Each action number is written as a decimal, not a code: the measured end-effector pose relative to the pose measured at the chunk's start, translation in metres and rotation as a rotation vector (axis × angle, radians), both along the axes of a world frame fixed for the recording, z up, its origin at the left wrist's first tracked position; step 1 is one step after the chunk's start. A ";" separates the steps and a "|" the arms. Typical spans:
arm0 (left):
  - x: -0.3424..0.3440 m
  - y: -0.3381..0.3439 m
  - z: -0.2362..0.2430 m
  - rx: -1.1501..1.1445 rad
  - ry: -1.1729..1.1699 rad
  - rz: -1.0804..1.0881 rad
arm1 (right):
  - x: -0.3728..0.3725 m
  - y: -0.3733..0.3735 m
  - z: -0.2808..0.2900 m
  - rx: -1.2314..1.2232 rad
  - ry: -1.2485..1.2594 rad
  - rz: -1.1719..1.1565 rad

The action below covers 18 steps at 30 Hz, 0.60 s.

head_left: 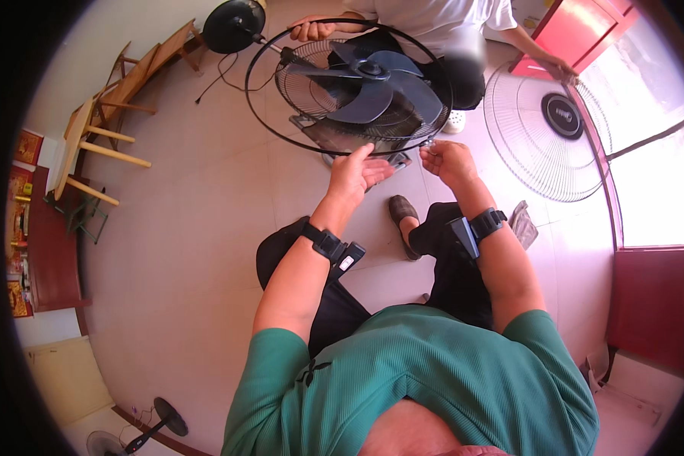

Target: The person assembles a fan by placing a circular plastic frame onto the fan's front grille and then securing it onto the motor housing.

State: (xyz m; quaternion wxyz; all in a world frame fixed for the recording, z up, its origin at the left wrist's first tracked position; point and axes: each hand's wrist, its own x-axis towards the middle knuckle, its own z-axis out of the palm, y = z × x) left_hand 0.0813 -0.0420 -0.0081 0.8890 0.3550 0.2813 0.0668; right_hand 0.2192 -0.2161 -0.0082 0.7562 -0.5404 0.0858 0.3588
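A large black hoop (252, 97) surrounds a fan's grey blades (366, 102) and its rear wire grille (296, 85). My left hand (352, 173) is at the hoop's near edge, palm turned up and fingers stretched out, the thumb by the rim. My right hand (450, 161) pinches the hoop's near right edge, where a small metallic piece shows between the fingertips. Across from me a person in a white shirt holds the hoop's far left with one hand (313, 29). That person's other hand (556, 70) grips a round front grille (509, 133) with a dark centre disc.
Wooden benches and stools (91, 125) line the left wall. A black round base (234, 26) with a cord lies at the far left. Another fan (167, 416) stands at the lower left. A grey cloth (523, 226) is on the floor at right, near a red cabinet (650, 304).
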 end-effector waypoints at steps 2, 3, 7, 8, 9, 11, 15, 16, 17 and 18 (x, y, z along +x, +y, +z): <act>0.003 0.001 0.004 -0.036 -0.020 0.117 | 0.003 -0.002 -0.001 -0.005 0.015 -0.032; 0.001 0.004 0.004 -0.015 -0.049 0.167 | 0.000 -0.003 0.003 -0.003 0.023 -0.036; -0.002 0.015 0.011 0.030 -0.068 0.115 | 0.002 -0.007 0.002 0.005 0.026 -0.026; -0.003 0.016 0.015 0.038 -0.065 0.049 | 0.001 -0.008 0.002 0.010 0.028 -0.029; -0.008 0.015 0.021 0.051 -0.040 -0.027 | 0.000 -0.007 0.002 0.017 0.032 -0.028; -0.010 0.014 0.021 0.039 -0.082 -0.059 | 0.002 -0.009 0.001 0.011 0.043 -0.029; -0.015 0.014 0.022 0.068 -0.187 -0.055 | -0.006 -0.015 0.008 0.048 0.077 -0.030; -0.016 0.014 0.023 0.071 -0.207 -0.074 | -0.008 -0.018 0.009 0.063 0.080 -0.036; -0.018 0.014 0.026 0.074 -0.226 -0.094 | -0.008 -0.018 0.007 0.063 0.112 -0.034; -0.018 0.013 0.031 0.073 -0.246 -0.122 | -0.008 -0.019 0.007 0.079 0.129 0.003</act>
